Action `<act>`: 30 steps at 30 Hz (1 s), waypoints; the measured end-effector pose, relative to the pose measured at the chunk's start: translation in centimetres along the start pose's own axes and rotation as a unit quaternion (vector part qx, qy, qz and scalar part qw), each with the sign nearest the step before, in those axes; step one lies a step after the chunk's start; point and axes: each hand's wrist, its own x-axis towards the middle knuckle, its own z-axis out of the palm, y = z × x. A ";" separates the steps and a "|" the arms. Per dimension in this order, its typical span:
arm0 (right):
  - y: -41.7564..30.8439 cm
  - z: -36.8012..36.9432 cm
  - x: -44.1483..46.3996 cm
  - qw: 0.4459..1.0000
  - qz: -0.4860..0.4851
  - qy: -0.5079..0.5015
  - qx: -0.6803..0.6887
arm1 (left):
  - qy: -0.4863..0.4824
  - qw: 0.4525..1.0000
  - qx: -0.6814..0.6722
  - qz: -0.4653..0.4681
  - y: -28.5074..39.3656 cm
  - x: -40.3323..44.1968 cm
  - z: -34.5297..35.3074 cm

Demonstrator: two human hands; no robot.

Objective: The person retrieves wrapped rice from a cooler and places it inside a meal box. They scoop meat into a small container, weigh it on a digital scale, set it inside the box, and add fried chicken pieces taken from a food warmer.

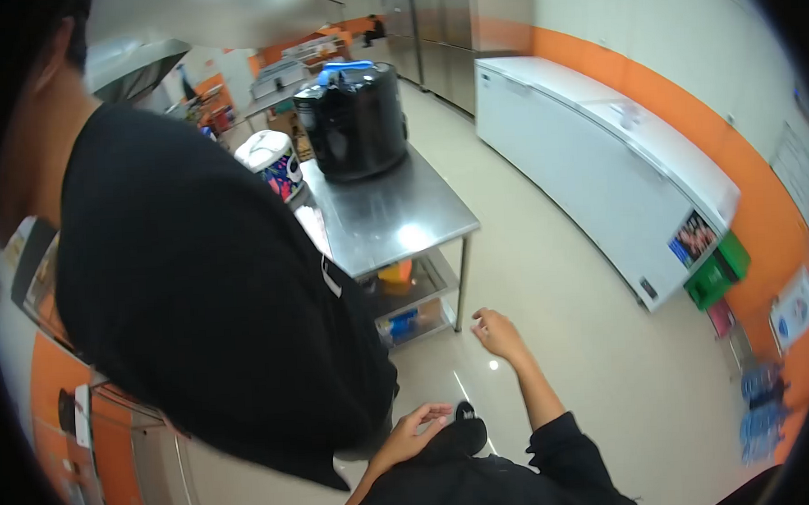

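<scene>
Glossy pale floor, if slick, could cause a slip into the black-shirted co-worker, while the left hand, fingers loosely spread, and the right hand, half-curled, hang empty before the smooth, rectangular stainless-steel table bearing a shiny, cylindrical black container.

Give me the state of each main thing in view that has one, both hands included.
Left hand: empty, fingers extended.
Right hand: empty, fingers loosely curled.
Black container: upright on the steel table, blue item on top.
Patterned tub: upright, contents hidden.
Chest freezer: lid shut.
Tall steel cabinet: visible doors shut.
</scene>
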 end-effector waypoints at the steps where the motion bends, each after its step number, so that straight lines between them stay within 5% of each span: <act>1: -0.3 0.1 3.9 0.999 -0.045 0.007 0.029 | 0.020 1.000 -0.001 0.006 -0.4 3.0 -0.6; 8: 3.2 4.5 17.0 0.960 -0.120 -0.244 0.071 | 0.181 0.983 -0.028 -0.029 1.0 13.0 -0.4; 10: 5.7 5.1 21.8 0.973 -0.056 -0.211 0.076 | 0.211 0.976 -0.038 -0.047 0.7 14.1 -0.8; 12: 8.8 6.8 27.3 0.982 -0.184 0.035 -0.003 | 0.292 0.953 -0.046 -0.067 0.7 15.2 -1.3; 13: 7.1 6.0 29.1 0.976 -0.178 0.118 -0.047 | 0.349 0.932 -0.049 -0.086 0.5 15.7 -1.6; 15: 4.6 5.3 33.3 0.980 -0.134 0.054 -0.135 | 0.430 0.895 -0.072 -0.096 -0.7 16.8 -1.9; 18: -1.0 7.7 38.4 0.953 -0.229 0.052 -0.191 | 0.575 0.804 -0.081 -0.125 -1.7 18.0 -2.3; 21: -9.8 13.6 43.1 0.928 -0.370 -0.029 0.006 | 0.688 0.697 -0.098 -0.177 -4.1 17.6 0.3; 25: -21.5 25.8 47.4 0.893 -0.407 -0.178 0.074 | 0.722 0.592 -0.069 -0.350 -3.4 15.2 7.2; 27: -23.6 35.9 50.5 0.883 -0.457 -0.084 0.058 | 0.752 0.519 -0.140 -0.381 -2.8 14.9 10.8; 30: -28.5 36.9 50.1 0.927 -0.336 -0.162 -0.032 | 0.768 0.438 -0.216 -0.414 -0.5 14.1 11.4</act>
